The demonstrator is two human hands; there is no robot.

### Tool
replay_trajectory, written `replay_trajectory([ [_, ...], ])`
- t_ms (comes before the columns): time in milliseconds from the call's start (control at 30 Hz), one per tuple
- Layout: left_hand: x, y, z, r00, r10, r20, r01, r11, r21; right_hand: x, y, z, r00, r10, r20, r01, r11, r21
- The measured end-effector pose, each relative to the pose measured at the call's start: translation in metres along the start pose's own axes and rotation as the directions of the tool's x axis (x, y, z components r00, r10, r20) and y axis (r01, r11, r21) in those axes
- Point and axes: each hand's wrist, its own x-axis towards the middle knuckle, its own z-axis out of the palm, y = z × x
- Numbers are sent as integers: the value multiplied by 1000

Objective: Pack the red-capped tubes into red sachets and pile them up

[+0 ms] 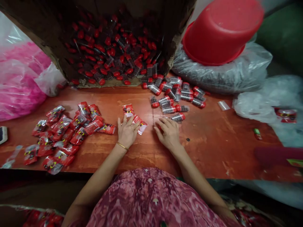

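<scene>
My left hand lies on the table with its fingers spread, touching flat red printed packets. One packet sticks out beyond its fingertips, and another packet is at its right side. To the right, my right hand is curled low over the table, with a bit of red showing between thumb and fingers, seemingly the cap of a small bottle mostly hidden by the hand. Just past it lies a clear bottle with dark contents and a red cap. More such bottles are heaped behind. Filled red packets form a pile at left.
A tipped cardboard box full of red-capped bottles stands at the back. A red tub sits upside down on a plastic bag of dark pieces. Bags with pink contents are at left. Clear plastic lies at right.
</scene>
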Motion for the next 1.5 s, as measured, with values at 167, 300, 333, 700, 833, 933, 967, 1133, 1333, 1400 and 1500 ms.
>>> replay_trajectory([
  [167,4,-2,5,998,-2,-68,-2,999,-52,6,1,10,995,-12,103,22,995,-94],
  [300,3,-7,2,992,-13,-127,-6,989,-145,4,2,7,997,-51,51,59,983,-175],
  [333,2,-9,-1,986,-21,-164,-5,987,-158,3,2,6,997,-62,35,68,980,-189],
  [700,-5,-4,-25,935,-6,-355,-80,970,-228,25,8,15,935,-310,170,340,920,-195],
  [833,-5,-1,-24,946,-5,-325,-80,966,-246,75,22,5,965,-181,188,223,947,-230],
  [933,-2,3,-26,946,17,-325,-96,968,-230,130,36,-9,1000,-18,22,23,971,-239],
  [967,0,5,-27,942,27,-334,-105,970,-219,144,38,-14,996,38,-77,-55,972,-227],
  [1133,4,11,-30,922,64,-382,-141,974,-176,138,8,-32,996,93,-10,-88,963,257],
  [1333,3,16,-31,923,67,-380,-152,968,-198,58,-41,-13,927,91,364,-354,529,771],
  [1400,1,19,-32,924,-27,-383,-87,957,-276,48,-46,-8,926,214,311,-375,418,827],
  [1500,-3,24,-29,942,-260,-212,98,818,-567,43,-48,-5,918,337,210,-350,435,830],
])
